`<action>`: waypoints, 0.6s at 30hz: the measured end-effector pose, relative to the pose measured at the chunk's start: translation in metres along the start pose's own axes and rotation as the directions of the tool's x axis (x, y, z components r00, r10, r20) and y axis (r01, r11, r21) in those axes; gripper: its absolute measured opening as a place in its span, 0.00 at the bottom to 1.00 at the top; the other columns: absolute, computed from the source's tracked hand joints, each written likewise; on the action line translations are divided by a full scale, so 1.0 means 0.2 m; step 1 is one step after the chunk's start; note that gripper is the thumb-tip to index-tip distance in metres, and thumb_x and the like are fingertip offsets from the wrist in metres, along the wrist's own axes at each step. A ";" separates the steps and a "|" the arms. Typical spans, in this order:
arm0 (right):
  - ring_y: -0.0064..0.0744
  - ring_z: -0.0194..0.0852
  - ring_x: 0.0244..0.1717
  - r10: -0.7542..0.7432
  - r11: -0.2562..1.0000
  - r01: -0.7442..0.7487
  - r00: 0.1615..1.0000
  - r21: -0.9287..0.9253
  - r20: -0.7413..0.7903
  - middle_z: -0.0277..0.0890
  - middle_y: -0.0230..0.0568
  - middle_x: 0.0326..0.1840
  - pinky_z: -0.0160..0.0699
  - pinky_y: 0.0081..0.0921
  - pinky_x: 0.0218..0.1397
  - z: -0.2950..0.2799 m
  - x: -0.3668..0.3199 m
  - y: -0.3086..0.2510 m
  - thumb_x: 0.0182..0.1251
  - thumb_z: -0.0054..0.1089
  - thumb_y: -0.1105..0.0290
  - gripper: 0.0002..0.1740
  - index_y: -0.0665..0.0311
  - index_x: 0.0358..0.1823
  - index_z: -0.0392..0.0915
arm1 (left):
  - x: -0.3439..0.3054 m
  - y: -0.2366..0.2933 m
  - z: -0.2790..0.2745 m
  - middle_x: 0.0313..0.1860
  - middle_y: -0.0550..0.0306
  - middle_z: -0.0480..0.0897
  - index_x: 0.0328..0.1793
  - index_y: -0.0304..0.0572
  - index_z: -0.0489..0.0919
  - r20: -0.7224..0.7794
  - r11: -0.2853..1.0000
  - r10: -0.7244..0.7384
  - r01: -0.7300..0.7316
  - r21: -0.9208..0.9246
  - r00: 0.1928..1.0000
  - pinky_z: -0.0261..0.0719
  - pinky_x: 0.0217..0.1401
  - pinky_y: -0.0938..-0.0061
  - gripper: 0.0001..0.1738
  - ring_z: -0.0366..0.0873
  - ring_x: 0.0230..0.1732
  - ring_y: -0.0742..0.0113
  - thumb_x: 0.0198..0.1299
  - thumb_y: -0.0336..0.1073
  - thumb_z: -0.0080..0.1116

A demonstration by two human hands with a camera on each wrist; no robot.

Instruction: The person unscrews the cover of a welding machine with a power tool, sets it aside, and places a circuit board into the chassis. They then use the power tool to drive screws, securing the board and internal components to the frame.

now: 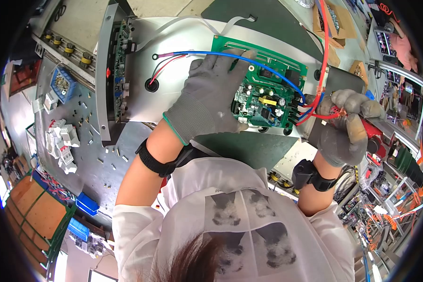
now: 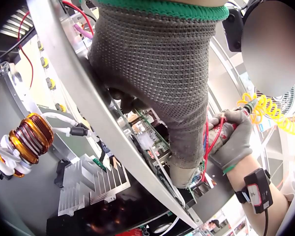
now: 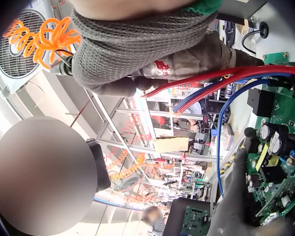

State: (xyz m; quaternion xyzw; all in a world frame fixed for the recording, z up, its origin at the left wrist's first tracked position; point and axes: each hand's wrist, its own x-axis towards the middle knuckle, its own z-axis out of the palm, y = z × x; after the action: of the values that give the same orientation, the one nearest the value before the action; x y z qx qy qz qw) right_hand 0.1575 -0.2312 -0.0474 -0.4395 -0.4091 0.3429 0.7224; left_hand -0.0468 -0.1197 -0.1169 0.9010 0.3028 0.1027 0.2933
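While the left hand (image 1: pixel 209 94) lies across the green board (image 1: pixel 263 87), its fingers stretch out straight and slightly apart, not clamped on anything; that looks like steadying, to stop the board shifting on the white metal panel (image 1: pixel 174 35) beneath it. Over to the right hand (image 1: pixel 345 134), just beside the board's end: its fingers are curled firmly around a grey tool (image 3: pixel 187 59), nose towards the board, perhaps for control. Red wires (image 3: pixel 221 73) run past those fingers; whether any are pinched, I can't tell. A blue wire (image 1: pixel 221 53) arches over the board and the left fingers.

Now the side angles! From the right wrist we get the tool's body and an orange coiled hose behind it, both mostly hidden from the head. Left wrist adds a copper coil (image 2: pixel 31 137) and metal fins (image 2: pixel 93 184) beyond the upright panel (image 1: pixel 105 84).
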 end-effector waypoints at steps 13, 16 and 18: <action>0.46 0.72 0.44 -0.059 0.996 0.062 0.997 -0.068 0.044 0.74 0.50 0.41 0.77 0.35 0.33 0.00 -0.01 0.04 0.54 0.51 0.80 0.19 0.63 0.50 0.70 | 0.00 0.00 -0.01 0.65 0.44 0.62 0.74 0.48 0.55 0.043 1.000 -0.010 0.011 -0.021 0.999 0.58 0.66 0.50 0.66 0.57 0.69 0.44 0.22 0.50 0.75; 0.43 0.77 0.39 -0.102 0.992 0.097 0.993 -0.076 -0.059 0.76 0.55 0.39 0.82 0.33 0.31 0.02 0.00 0.05 0.54 0.55 0.81 0.17 0.64 0.46 0.69 | 0.00 0.00 -0.01 0.65 0.44 0.62 0.74 0.48 0.54 0.044 1.000 -0.002 0.003 -0.017 0.999 0.58 0.66 0.50 0.66 0.57 0.69 0.44 0.22 0.50 0.75; 0.43 0.77 0.39 -0.104 0.994 0.102 0.993 -0.043 -0.050 0.76 0.53 0.37 0.82 0.32 0.30 0.03 0.00 0.05 0.52 0.54 0.81 0.17 0.65 0.46 0.70 | 0.00 0.00 -0.01 0.65 0.44 0.62 0.75 0.48 0.54 0.035 1.000 0.005 -0.004 -0.007 0.999 0.58 0.65 0.49 0.66 0.57 0.69 0.44 0.22 0.50 0.75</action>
State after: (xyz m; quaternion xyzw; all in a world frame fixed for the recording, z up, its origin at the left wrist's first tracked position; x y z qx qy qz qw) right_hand 0.1515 -0.2251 -0.0539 -0.4411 -0.4192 0.2850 0.7406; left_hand -0.0474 -0.1190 -0.1149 0.9022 0.2953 0.0888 0.3015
